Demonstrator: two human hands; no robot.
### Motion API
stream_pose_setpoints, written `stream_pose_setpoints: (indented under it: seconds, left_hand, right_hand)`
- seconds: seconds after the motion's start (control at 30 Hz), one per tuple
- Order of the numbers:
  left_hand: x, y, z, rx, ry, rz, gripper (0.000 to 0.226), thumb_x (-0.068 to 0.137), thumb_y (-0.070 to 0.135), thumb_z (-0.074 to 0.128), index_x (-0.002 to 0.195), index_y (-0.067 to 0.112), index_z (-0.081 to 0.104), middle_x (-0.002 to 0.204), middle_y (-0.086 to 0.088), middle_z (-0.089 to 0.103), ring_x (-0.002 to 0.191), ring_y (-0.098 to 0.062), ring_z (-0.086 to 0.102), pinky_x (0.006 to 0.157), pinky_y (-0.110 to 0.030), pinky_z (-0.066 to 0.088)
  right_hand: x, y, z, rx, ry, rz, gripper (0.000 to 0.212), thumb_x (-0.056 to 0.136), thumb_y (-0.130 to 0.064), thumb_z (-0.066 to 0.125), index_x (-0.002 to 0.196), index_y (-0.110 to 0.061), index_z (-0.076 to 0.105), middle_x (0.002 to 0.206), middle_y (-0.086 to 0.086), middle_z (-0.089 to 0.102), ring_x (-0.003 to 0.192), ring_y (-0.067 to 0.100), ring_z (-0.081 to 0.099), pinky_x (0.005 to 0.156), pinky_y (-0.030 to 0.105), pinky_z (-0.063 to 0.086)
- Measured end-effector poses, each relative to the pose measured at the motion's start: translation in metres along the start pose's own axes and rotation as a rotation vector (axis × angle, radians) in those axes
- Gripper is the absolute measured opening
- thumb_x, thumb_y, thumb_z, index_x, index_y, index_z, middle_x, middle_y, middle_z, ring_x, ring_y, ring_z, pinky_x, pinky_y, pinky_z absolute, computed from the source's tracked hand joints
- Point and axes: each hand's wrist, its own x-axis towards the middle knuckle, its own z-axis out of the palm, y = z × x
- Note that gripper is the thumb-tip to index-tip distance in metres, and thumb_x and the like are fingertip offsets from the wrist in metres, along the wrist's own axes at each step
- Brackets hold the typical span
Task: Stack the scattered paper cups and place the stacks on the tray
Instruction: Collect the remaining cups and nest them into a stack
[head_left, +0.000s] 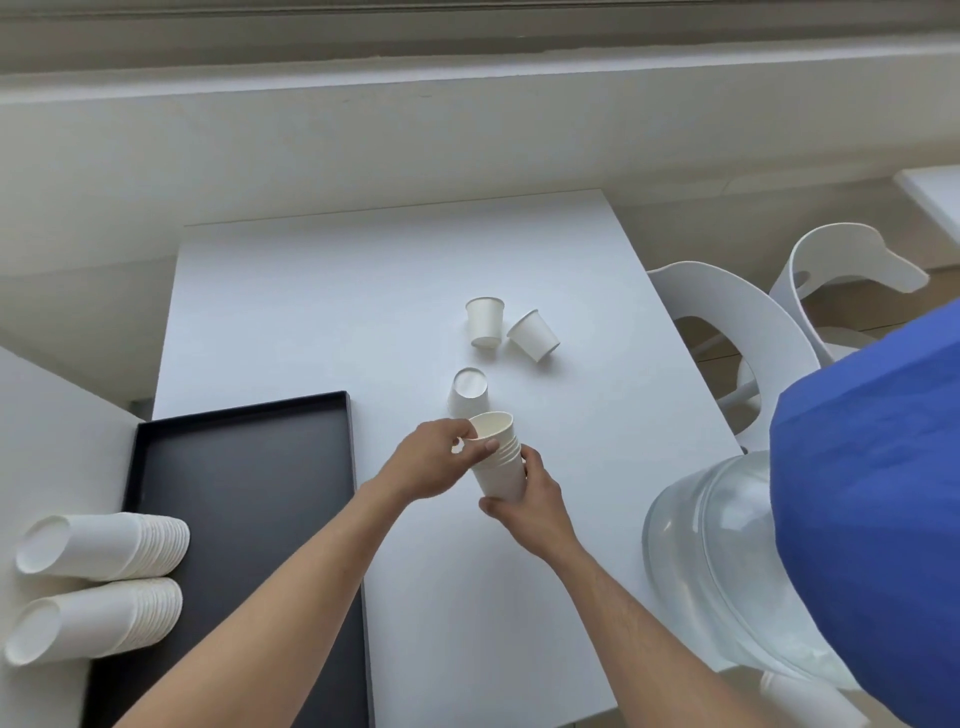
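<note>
The cups were matt white paper with rolled rims, like the stack. The tray looked like matt black plastic or lacquered board. The table had a smooth, faintly satin white top. The chairs were glossy moulded white plastic. The water bottle was clear, shiny plastic.

Both hands, left hand and right hand, hold a cup stack.
</note>
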Motion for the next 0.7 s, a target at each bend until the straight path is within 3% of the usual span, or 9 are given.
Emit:
stream_pose_setpoints:
  seconds: [0.1,0.27,0.37,0.43,0.5,0.7]
  left_hand:
    - [-0.004,0.002,0.009,0.09,-0.053,0.048,0.049,0.093,0.067,0.036,0.093,0.023,0.058,0.095,0.004,0.064,0.088,-0.019,0.058,0.081,-0.04,0.048]
    - [-0.005,-0.001,0.017,0.08,-0.088,0.047,0.052,0.096,0.064,0.026,0.116,0.025,0.055,0.108,0.004,0.063,0.101,-0.021,0.057,0.086,-0.04,0.046]
    - [0.004,-0.001,0.015,0.032,0.134,0.009,0.052,0.095,0.066,0.03,0.122,0.03,0.055,0.118,0.009,0.064,0.108,-0.016,0.057,0.081,-0.035,0.043]
    - [0.017,-0.001,0.014,0.021,0.317,0.0,0.044,0.096,0.058,0.042,0.12,0.026,0.056,0.123,0.007,0.06,0.113,-0.017,0.056,0.084,-0.036,0.044]
    - [0.035,-0.003,0.013,0.121,0.384,0.019,0.04,0.094,0.046,0.053,0.126,0.021,0.054,0.13,-0.001,0.052,0.119,-0.023,0.051,0.09,-0.039,0.044]
    - [0.084,0.006,0.012,0.4,0.177,-0.066,0.069,0.088,0.05,0.059,0.147,0.035,0.027,0.158,-0.006,0.016,0.129,-0.035,0.037,0.097,-0.048,0.041]
  right_hand:
    - [0.0,-0.003,0.0,0.016,0.019,0.006,0.062,0.071,-0.025,0.078,0.118,-0.042,0.04,0.105,-0.017,0.059,0.093,0.003,0.062,0.061,0.016,0.045]
    - [0.002,-0.003,-0.002,0.032,0.029,0.012,0.063,0.071,-0.024,0.078,0.119,-0.04,0.041,0.105,-0.017,0.059,0.094,0.005,0.062,0.064,0.018,0.046]
    - [0.003,0.001,-0.004,0.031,0.041,0.021,0.066,0.071,-0.024,0.079,0.125,-0.036,0.043,0.106,-0.018,0.059,0.094,0.002,0.061,0.062,0.017,0.044]
    - [0.003,0.004,-0.006,0.027,0.051,0.032,0.066,0.071,-0.023,0.079,0.126,-0.034,0.043,0.106,-0.018,0.058,0.094,0.0,0.06,0.062,0.017,0.043]
    - [0.002,0.008,-0.008,0.022,0.056,0.044,0.066,0.07,-0.024,0.079,0.125,-0.034,0.043,0.105,-0.018,0.058,0.094,0.0,0.059,0.062,0.017,0.044]
    - [-0.002,0.02,-0.017,0.011,0.067,0.07,0.065,0.07,-0.024,0.079,0.122,-0.038,0.042,0.108,-0.016,0.058,0.096,0.005,0.06,0.063,0.017,0.044]
